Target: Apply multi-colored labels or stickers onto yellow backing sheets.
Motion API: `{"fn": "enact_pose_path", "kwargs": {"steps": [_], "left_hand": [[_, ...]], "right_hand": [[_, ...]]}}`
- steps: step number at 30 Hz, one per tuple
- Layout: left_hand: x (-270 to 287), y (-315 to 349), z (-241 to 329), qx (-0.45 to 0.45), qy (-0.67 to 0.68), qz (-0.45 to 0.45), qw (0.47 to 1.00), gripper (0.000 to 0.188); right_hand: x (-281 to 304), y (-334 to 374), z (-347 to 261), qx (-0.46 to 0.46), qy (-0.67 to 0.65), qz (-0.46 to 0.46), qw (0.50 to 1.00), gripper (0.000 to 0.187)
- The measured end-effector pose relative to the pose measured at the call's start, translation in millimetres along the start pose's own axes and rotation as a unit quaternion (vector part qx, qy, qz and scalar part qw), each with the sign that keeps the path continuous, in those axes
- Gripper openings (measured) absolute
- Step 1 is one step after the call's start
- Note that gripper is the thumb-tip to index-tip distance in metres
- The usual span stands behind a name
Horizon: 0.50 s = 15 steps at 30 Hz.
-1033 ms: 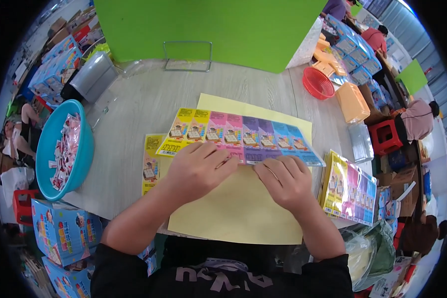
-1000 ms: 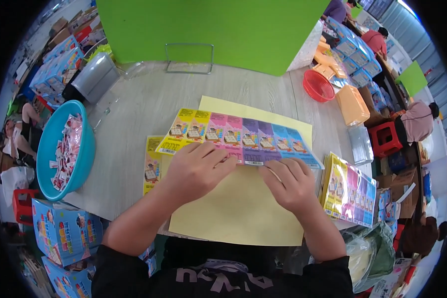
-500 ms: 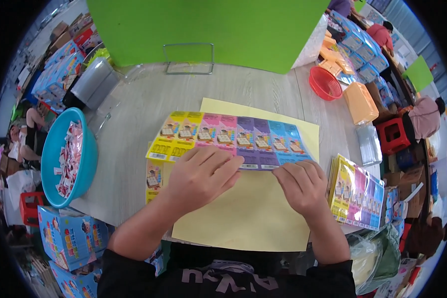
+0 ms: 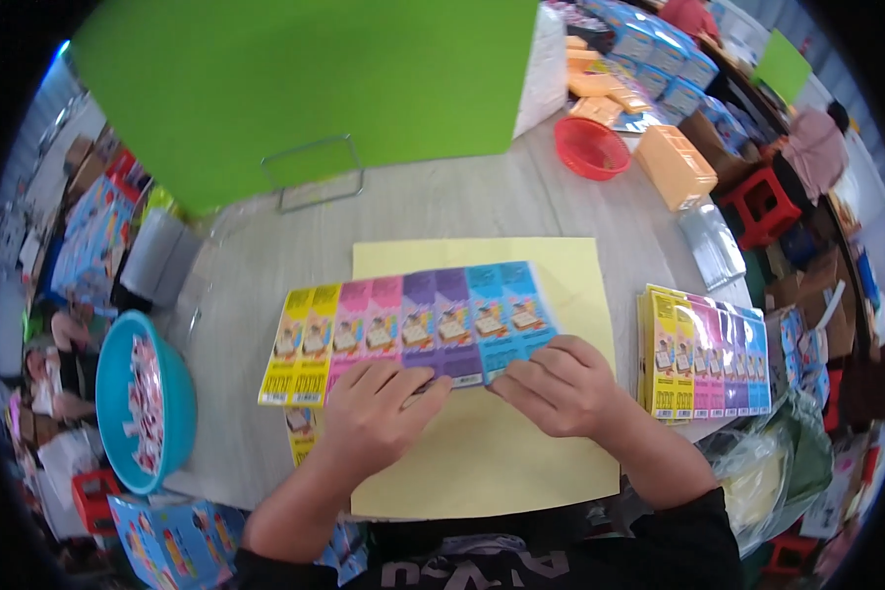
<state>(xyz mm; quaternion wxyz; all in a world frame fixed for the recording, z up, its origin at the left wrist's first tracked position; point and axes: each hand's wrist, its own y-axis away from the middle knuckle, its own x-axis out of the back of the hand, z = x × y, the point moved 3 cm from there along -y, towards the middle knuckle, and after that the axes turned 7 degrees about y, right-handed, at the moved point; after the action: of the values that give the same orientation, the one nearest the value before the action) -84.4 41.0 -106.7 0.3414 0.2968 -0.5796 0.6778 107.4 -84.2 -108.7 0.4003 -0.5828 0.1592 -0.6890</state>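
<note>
A glossy printed sheet [image 4: 418,320] with yellow, pink, purple and blue strips lies across a larger pale yellow sheet [image 4: 521,472]. My left hand [image 4: 379,418] is bent over the near edge of the printed sheet at its pink and purple strips, fingers curled on it. At the blue strips, my right hand [image 4: 560,388] pinches the same edge between thumb and fingers. The fingertips are partly hidden. Another printed piece [image 4: 302,423] shows under the sheet's lower left corner. Right of my right hand rests a stack of like printed sheets [image 4: 703,354].
A teal basin [image 4: 182,423] of small wrapped packets stands at the left. A green panel with a wire stand [image 4: 361,162] is at the back. Far right are a red basket [image 4: 592,147], an orange box [image 4: 674,165] and clear packs [image 4: 710,246]. Other people sit beyond.
My view has turned, so the whole scene sits differently in the picture. My hands stay on the near edge of the printed sheet, closer together; the sheet's right end looks flatter.
</note>
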Motion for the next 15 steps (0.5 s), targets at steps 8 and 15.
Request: {"fn": "enact_pose_path", "kwargs": {"steps": [8,15], "left_hand": [[5,-7,3,0.028,0.006,0.017,0.999,0.017],[38,16,-18,0.047,-0.07,0.088,0.993,0.016]], "right_hand": [[4,5,3,0.018,0.036,0.009,0.999,0.015],[16,9,23,0.004,0.016,0.068,0.998,0.02]]}}
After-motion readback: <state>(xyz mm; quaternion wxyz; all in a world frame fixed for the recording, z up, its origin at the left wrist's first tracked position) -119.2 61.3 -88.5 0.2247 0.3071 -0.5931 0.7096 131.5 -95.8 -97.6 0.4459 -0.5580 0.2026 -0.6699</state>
